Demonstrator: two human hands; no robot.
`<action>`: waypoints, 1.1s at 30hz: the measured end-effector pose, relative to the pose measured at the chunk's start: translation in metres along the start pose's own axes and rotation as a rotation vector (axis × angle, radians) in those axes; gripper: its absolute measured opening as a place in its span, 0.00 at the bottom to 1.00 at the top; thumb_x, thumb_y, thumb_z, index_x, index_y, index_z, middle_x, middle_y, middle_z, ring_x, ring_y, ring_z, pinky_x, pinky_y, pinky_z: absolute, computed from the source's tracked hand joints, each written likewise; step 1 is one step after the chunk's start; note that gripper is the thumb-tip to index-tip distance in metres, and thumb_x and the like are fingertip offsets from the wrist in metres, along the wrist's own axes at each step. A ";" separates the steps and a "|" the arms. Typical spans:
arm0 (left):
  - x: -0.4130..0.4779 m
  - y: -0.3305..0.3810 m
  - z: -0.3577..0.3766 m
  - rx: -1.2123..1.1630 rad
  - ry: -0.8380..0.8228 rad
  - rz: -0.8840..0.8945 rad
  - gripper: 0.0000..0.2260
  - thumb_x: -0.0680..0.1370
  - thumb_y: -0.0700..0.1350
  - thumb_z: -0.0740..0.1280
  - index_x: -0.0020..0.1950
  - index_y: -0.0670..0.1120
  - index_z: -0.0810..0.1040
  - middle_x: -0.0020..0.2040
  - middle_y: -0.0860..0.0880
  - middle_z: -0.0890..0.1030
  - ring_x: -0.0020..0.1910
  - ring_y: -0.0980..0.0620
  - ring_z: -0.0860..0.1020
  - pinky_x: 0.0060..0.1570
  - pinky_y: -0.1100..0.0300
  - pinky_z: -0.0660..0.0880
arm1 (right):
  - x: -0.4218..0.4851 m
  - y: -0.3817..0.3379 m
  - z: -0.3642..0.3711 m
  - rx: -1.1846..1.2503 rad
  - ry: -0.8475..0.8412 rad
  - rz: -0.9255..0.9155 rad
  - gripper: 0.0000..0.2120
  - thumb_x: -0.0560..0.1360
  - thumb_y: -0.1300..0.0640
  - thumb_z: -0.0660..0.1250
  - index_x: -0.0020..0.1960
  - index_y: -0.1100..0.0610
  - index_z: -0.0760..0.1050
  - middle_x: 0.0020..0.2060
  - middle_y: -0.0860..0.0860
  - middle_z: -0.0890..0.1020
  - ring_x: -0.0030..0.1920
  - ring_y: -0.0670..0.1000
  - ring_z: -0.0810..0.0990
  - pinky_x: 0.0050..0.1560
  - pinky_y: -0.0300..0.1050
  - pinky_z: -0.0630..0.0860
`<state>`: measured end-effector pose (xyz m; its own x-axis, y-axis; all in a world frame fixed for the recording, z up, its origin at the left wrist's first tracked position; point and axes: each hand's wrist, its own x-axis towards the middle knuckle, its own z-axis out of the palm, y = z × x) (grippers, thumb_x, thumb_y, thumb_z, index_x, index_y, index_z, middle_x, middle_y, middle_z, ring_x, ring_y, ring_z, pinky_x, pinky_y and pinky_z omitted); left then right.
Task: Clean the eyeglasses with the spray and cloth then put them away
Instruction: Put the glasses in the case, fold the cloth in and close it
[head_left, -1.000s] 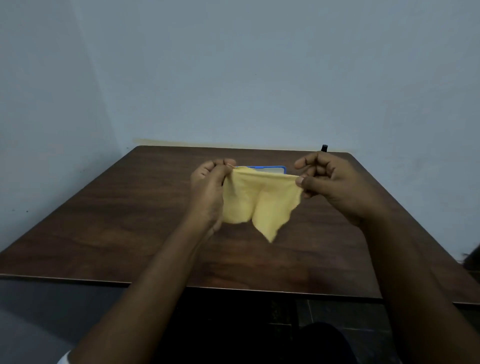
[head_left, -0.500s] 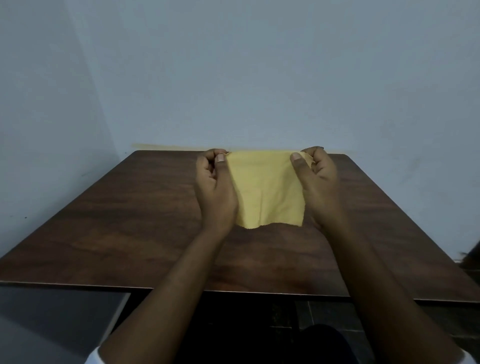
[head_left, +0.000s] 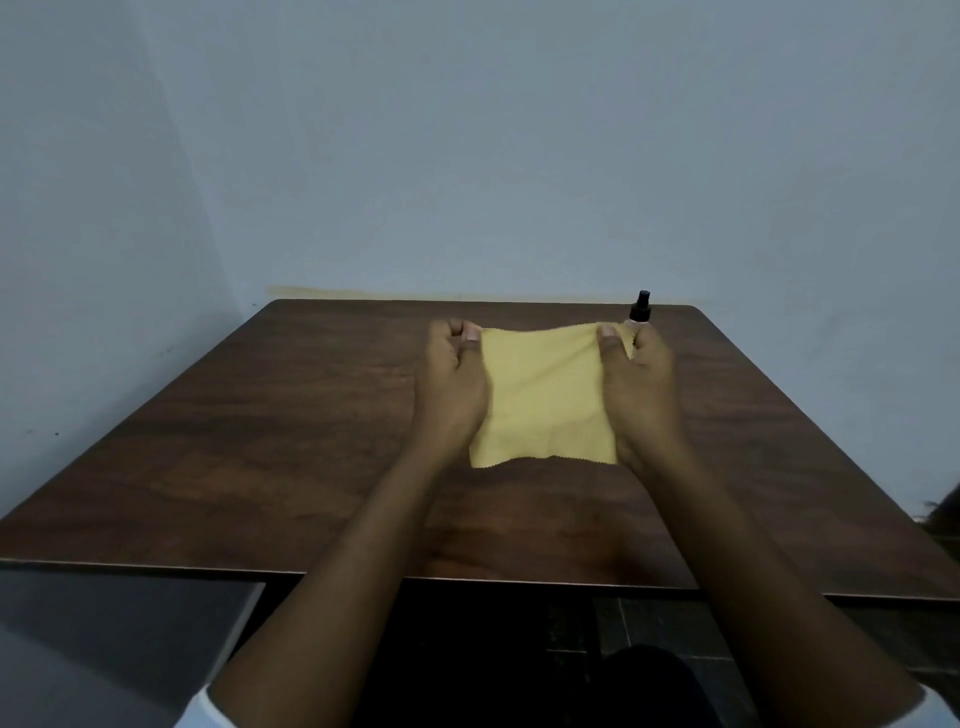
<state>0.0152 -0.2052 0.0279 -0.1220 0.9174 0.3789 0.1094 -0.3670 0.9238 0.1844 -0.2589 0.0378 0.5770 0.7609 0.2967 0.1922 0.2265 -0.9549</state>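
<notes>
Step in hand, my read: spreading the cloth (head_left: 545, 395) out flat. Left hand (head_left: 457, 379) pinches the cloth's far-left corner, thumb against curled fingers. Right hand (head_left: 636, 384) pinches the far-right corner the same way. The cloth is stretched between them over the worktop (head_left: 260, 441), near edge loose; can't tell if it touches the wood. To do it well, pull evenly on both corners, hold the far edge straight and avoid bunching. The spray bottle (head_left: 640, 309) stands upright just behind the cloth's far-right corner, right at the right hand's fingers, so it risks a knock. Eyeglasses not in view.
</notes>
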 end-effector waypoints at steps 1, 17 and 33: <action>0.002 -0.001 0.001 -0.021 -0.022 -0.080 0.05 0.86 0.50 0.64 0.50 0.57 0.74 0.47 0.55 0.80 0.43 0.57 0.76 0.45 0.55 0.71 | 0.003 0.000 -0.001 0.050 -0.041 0.120 0.12 0.85 0.48 0.65 0.50 0.56 0.75 0.41 0.50 0.77 0.36 0.46 0.74 0.42 0.46 0.74; 0.022 0.011 -0.032 -0.296 -0.303 -0.307 0.25 0.77 0.34 0.77 0.71 0.44 0.73 0.41 0.45 0.85 0.41 0.49 0.84 0.50 0.44 0.84 | 0.037 -0.010 -0.047 0.331 -0.350 0.270 0.14 0.79 0.70 0.71 0.62 0.58 0.76 0.53 0.60 0.81 0.43 0.52 0.85 0.47 0.52 0.87; 0.031 0.010 -0.051 -0.150 -0.246 -0.053 0.09 0.75 0.37 0.79 0.53 0.45 0.86 0.40 0.44 0.86 0.41 0.52 0.85 0.49 0.51 0.84 | 0.048 -0.019 -0.055 0.079 -0.338 0.091 0.03 0.78 0.63 0.74 0.52 0.61 0.82 0.45 0.56 0.82 0.45 0.56 0.79 0.44 0.47 0.81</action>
<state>-0.0376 -0.1882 0.0519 0.1214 0.9391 0.3216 -0.0398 -0.3192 0.9469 0.2524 -0.2599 0.0707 0.2910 0.9353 0.2012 0.0831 0.1848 -0.9792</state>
